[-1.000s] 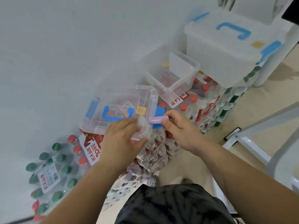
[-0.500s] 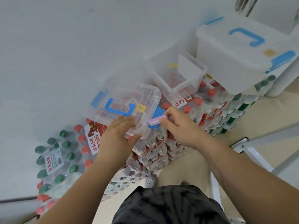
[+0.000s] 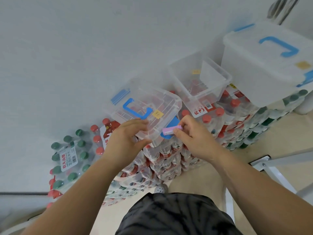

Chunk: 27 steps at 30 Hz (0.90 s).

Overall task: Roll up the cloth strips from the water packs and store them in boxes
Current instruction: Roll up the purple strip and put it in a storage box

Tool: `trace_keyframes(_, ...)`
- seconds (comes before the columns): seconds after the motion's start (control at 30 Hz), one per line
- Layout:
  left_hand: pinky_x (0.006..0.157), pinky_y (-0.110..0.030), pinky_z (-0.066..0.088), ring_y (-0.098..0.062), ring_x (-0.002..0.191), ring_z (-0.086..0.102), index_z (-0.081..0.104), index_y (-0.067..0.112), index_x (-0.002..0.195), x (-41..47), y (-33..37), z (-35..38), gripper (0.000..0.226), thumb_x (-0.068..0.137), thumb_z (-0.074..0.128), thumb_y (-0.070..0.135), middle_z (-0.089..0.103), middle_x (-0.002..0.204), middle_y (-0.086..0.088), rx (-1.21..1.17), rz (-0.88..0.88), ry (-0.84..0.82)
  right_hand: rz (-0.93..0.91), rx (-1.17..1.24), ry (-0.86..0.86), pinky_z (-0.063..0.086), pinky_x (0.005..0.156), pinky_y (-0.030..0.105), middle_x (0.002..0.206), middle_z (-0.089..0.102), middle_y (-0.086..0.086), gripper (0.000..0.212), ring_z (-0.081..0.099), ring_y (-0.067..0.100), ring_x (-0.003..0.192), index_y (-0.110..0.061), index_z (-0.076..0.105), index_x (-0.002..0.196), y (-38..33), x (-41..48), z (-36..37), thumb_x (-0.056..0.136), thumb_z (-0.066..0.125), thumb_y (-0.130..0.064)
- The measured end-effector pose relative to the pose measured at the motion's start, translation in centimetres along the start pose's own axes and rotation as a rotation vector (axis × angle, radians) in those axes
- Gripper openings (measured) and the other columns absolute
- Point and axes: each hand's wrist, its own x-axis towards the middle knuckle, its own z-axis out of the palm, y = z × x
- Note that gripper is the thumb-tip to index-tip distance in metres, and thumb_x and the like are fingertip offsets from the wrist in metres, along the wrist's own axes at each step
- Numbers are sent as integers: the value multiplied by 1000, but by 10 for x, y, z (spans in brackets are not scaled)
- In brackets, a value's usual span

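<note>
The right hand [image 3: 191, 139] pinches a rolled pink cloth strip [image 3: 171, 130] between thumb and fingers. It holds the strip just beside the near right corner of the lidded box [image 3: 152, 106], over that box's blue latch [image 3: 170, 126]. The left hand [image 3: 125, 138] grips the same box at its near corner — fingers flat on the lid, thumb under the rim.

The box sits at the near edge of the stacked water packs [image 3: 162, 160] and its lid looks down. This strip therefore seems rolled but not yet stored: the latch must be freed and the lid raised first. Whether other strips remain on the packs cannot be told.

Behind and to the right, an open box [image 3: 211, 94] stands lidless, and a larger white box [image 3: 264, 68] fills the stack's far right corner. Room is tight — the wall [image 3: 84, 48] is close behind the boxes. The lidded box seems to overhang the stack's near edge, so a hard pull could tip it off.
</note>
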Motion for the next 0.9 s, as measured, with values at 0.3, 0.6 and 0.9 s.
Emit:
trace_keyframes(0.3, 101, -24, 42, -4, 115, 59, 74, 18, 102, 1, -4, -3, 32, 73, 86, 23, 68, 124, 9, -15, -8, 16, -35, -83, -23, 35, 51, 32, 64, 49, 0, 20, 40, 10, 54, -18, 48, 93, -3, 2, -2, 102, 54, -35)
trace_keyframes(0.6, 98, -30, 51, -5, 104, 65, 70, 24, 100, 5, -1, -13, 28, 75, 83, 29, 68, 123, 10, -95, -18, 34, -33, -204, -32, 32, 49, 23, 63, 48, -5, 20, 39, 7, 51, -21, 45, 89, -2, 5, -2, 102, 54, -34)
trace_keyframes(0.9, 77, -9, 50, 0, 105, 65, 64, 33, 92, 8, 14, -40, 24, 77, 82, 27, 67, 120, 15, -183, 2, 168, 6, -123, -24, 34, 47, 20, 60, 45, -8, 18, 40, 5, 48, -18, 48, 94, -1, 2, -2, 102, 55, -32)
